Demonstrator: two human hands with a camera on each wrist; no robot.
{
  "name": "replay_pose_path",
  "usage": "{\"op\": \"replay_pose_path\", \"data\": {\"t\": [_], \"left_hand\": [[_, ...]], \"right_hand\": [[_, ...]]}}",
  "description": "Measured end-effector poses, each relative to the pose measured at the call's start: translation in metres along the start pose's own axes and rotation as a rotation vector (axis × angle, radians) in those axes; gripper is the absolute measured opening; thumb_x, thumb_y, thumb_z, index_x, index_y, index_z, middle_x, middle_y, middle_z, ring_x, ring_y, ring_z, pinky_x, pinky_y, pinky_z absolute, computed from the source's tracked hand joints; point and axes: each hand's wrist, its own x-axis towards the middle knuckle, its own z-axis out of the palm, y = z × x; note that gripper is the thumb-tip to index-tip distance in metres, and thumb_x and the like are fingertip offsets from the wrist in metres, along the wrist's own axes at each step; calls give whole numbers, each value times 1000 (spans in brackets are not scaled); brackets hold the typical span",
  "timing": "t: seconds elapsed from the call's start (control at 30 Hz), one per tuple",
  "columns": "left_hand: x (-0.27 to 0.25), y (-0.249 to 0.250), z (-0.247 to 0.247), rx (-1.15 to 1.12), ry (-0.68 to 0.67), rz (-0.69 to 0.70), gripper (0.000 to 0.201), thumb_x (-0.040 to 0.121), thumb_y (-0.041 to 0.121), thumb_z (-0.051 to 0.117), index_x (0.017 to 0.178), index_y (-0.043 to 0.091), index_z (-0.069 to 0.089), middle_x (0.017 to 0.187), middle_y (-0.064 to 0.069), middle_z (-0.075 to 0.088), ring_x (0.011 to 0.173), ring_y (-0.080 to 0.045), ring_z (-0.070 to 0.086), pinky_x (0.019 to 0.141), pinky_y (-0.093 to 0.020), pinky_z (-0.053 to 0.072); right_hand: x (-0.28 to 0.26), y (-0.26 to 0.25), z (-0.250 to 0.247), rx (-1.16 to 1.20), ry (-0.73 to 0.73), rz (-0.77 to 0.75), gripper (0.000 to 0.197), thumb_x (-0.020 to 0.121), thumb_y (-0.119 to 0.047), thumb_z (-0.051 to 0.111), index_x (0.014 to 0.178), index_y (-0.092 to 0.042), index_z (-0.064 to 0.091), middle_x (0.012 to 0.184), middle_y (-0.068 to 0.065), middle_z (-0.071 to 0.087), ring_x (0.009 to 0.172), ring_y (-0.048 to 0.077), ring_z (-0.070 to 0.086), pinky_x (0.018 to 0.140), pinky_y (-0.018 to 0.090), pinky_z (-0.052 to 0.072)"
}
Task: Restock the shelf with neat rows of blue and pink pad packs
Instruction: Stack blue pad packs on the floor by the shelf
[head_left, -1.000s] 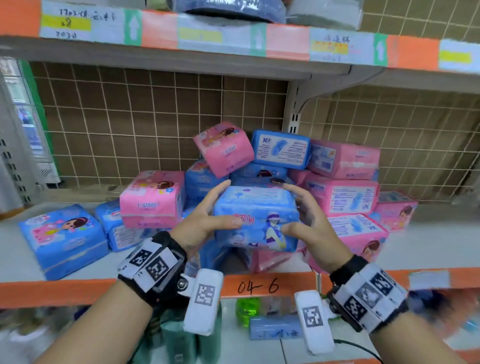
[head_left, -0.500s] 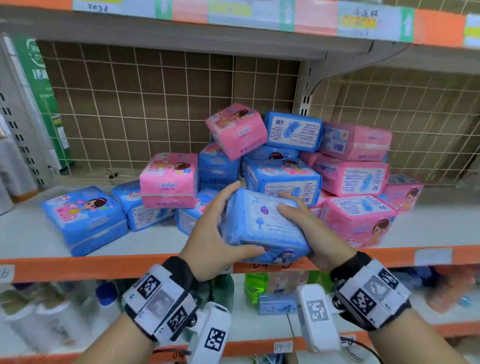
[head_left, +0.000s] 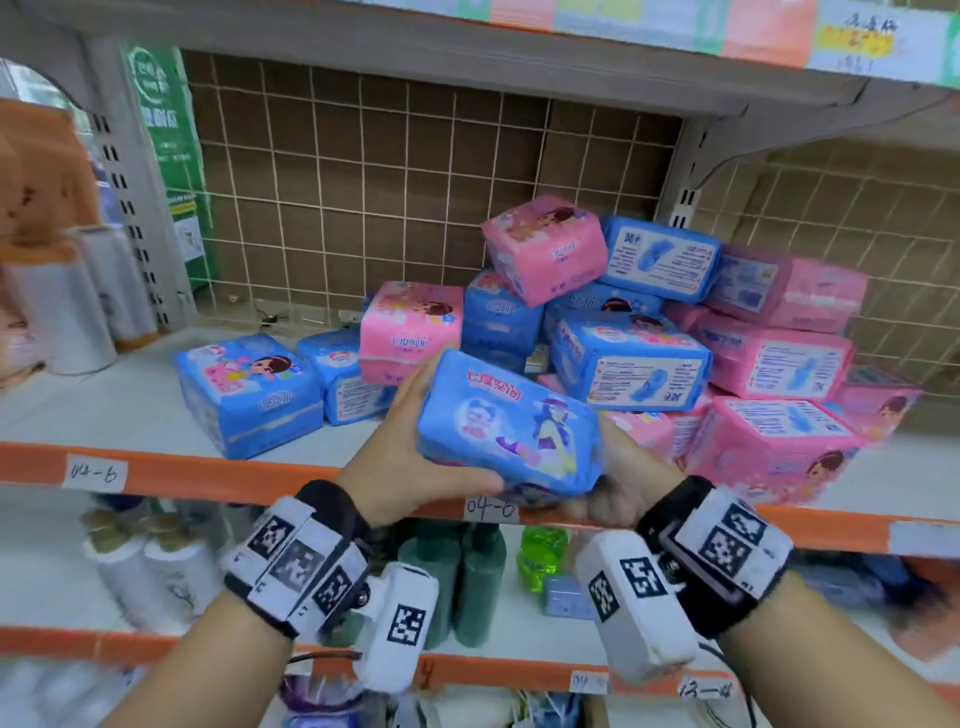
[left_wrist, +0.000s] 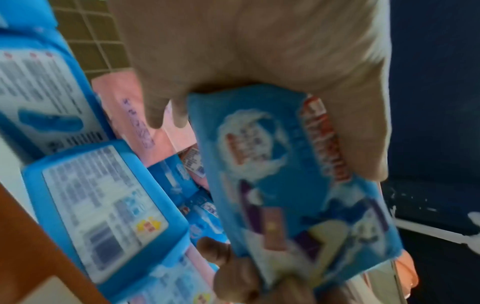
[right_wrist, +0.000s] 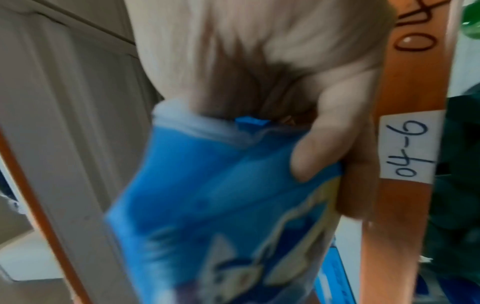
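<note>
I hold one blue pad pack (head_left: 511, 423) with cartoon figures in front of the orange shelf edge (head_left: 208, 475), tilted down to the right. My left hand (head_left: 410, 457) grips its left end (left_wrist: 285, 174), thumb underneath. My right hand (head_left: 623, 483) grips its right end (right_wrist: 221, 195) from below. Behind it a loose heap of pink packs (head_left: 545, 247) and blue packs (head_left: 628, 358) fills the shelf's right half. At the left lie a blue pack (head_left: 249, 389), another blue pack (head_left: 348, 376) and a pink pack (head_left: 410, 330).
A wire grid back panel (head_left: 389, 171) closes the shelf behind. White rolls (head_left: 67, 312) stand at the far left. The shelf board (head_left: 104, 400) shows bare at the left. Bottles (head_left: 478, 577) and a green container (head_left: 543, 558) sit on the lower shelf.
Both hands pulled the blue pack back from the heap and down to the shelf's front edge, turning its cartoon face up. My view swung left.
</note>
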Motion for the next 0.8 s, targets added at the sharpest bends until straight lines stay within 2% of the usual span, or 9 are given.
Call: {"op": "replay_pose_path", "data": {"t": [0.07,0.13,0.23,0.33,0.43,0.5,0.57,0.67,0.8], "left_hand": [[0,-2,-4,96,49,59,100,40,49,90,122,40,33,128,13,51,118,12,46,95,-10,40],[1,-3,-6,138,111,65,86,40,47,90,111,46,41,109,29,58,100,21,51,80,-1,40],[5,-10,-11,119,255,-40,79,38,53,85,105,43,43,102,32,59,92,14,58,79,-7,45],[6,-18,-17,109,329,-102,96,42,52,80,123,46,31,115,31,50,100,10,53,88,-8,41],[6,-22,-26,160,350,-150,113,42,60,77,139,45,20,131,19,43,117,-3,46,98,-28,40],[5,-25,-34,252,369,-182,103,43,71,77,130,52,25,125,19,45,112,-6,48,91,-30,41],[5,-30,-45,316,400,-227,97,41,77,68,126,50,30,120,16,48,108,-10,50,87,-30,40],[4,-48,-55,399,376,-334,88,57,64,74,129,39,31,128,6,51,111,-17,52,89,-34,42],[0,-72,-54,408,399,-425,92,65,56,74,138,30,24,138,-4,46,122,-24,47,99,-39,40]], "right_hand": [[0,1,2,-28,-28,43,45,98,-37,31,84,-16,69,69,5,73,60,20,70,51,33,57],[2,1,6,-151,-8,60,52,93,-51,33,86,-19,73,76,6,74,60,20,70,46,30,55],[7,3,14,-319,109,-101,50,87,-62,34,110,-28,63,98,2,73,71,16,70,48,26,52],[11,8,22,-334,31,-264,41,93,-52,33,91,-35,71,91,-8,74,79,6,70,57,20,54],[12,6,29,-387,14,-349,41,98,-43,32,86,-32,69,79,-15,73,74,1,69,57,15,52],[11,1,32,-627,67,-367,41,95,-51,36,94,-24,66,86,-11,72,81,7,67,69,22,53],[20,-10,26,-872,149,-436,45,92,-48,44,92,-6,61,90,8,62,81,16,58,76,33,47],[39,-35,17,-1130,339,-586,20,88,-33,55,82,-14,54,96,8,55,87,15,51,77,24,38],[60,-18,3,-1389,426,-356,37,87,-38,54,110,-9,56,120,18,50,117,32,44,96,37,36]]}}
